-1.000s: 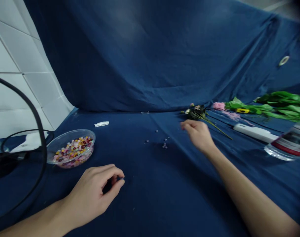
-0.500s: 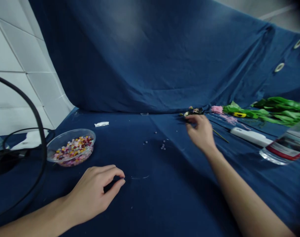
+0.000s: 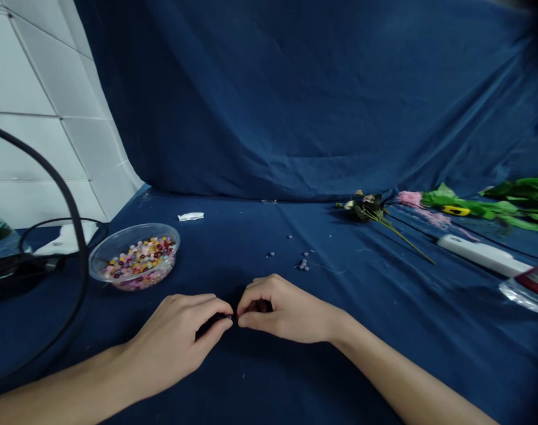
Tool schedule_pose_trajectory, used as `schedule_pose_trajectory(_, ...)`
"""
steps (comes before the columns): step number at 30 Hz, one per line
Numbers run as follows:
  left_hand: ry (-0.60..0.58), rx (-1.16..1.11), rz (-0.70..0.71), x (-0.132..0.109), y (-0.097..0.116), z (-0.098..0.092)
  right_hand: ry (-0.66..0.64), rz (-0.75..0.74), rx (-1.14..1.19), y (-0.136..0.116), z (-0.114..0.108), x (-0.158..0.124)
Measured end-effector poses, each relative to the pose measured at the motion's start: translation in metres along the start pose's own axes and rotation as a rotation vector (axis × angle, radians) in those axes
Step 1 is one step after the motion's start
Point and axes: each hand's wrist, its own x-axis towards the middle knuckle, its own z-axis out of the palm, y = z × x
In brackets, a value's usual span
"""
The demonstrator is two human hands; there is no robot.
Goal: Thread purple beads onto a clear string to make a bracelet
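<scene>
My left hand (image 3: 186, 330) is closed in a pinch, with a tiny dark bead (image 3: 230, 317) showing at its fingertips. Just to its right, my right hand (image 3: 275, 310) is pinched too, fingertips almost meeting the left ones. Whatever the right fingers hold is hidden or too small to make out. Beyond the hands, several small purple beads (image 3: 303, 264) lie loose on the blue cloth (image 3: 260, 378). A clear plastic bowl (image 3: 98, 265) of mixed pink, yellow and dark red beads (image 3: 142, 258) stands left of my hands.
A flower stem (image 3: 404, 236) lies at the back right, near pink yarn (image 3: 410, 198), green leaves (image 3: 517, 206) and a white power strip (image 3: 476, 254). A clear bottle (image 3: 532, 289) cuts the right edge. A black cable (image 3: 67, 195) loops at left; a white wrapper (image 3: 191, 216) lies behind the bowl.
My right hand has come back from the flower to beside my left hand, leaving the flower on the cloth. The left hand stays pinched; the short clear thread near it no longer shows.
</scene>
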Motion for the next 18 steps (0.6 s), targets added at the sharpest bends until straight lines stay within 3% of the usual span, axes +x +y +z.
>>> schedule_pose_trajectory(18, -0.022, -0.009, -0.036, 0.001, -0.001, -0.002, 0.178, 0.129, -0.049, 0.023, -0.024, -0.012)
